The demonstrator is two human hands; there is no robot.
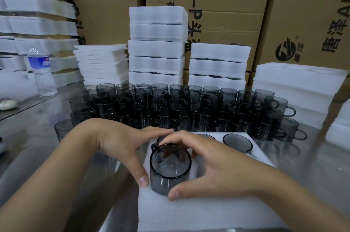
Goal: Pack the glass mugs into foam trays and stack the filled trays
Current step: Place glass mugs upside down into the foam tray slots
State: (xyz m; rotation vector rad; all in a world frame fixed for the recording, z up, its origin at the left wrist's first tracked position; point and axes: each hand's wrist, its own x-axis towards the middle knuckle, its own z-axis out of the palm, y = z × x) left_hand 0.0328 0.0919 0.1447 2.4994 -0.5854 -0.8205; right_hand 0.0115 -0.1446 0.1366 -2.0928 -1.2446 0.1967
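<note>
The mug [169, 171] stands upright on the near-left part of the foam tray [189, 211]. Its mouth is up, its long axis is vertical, and its handle points far-left. Most of its wall stands proud of the foam. Whether the base has entered a pocket cannot be told.

The right grip [208, 159] grasps the mug, with the fingers curled over the far rim and the thumb on the near wall low down. The left grip [121, 142] is not clenched. Its thumb touches the mug's left wall and its straight fingers reach across the far side, above the handle. The mug therefore lies between the two grips. The right grip carries the hold and the left grip steadies.

The coming move is judged to be a straight push down along the mug's axis. The handle probably has to line up with its recess first.

A seated mug [237, 141] occupies a far-right pocket, well apart from the grips. The loose mugs [189, 106] crowd the counter [37, 146] just beyond the tray's far edge and limit any forward travel. The stacked filled trays [157, 46] stand farther back. The empty trays [295, 87] lie to the right, and a water bottle [42, 72] stands far left.
</note>
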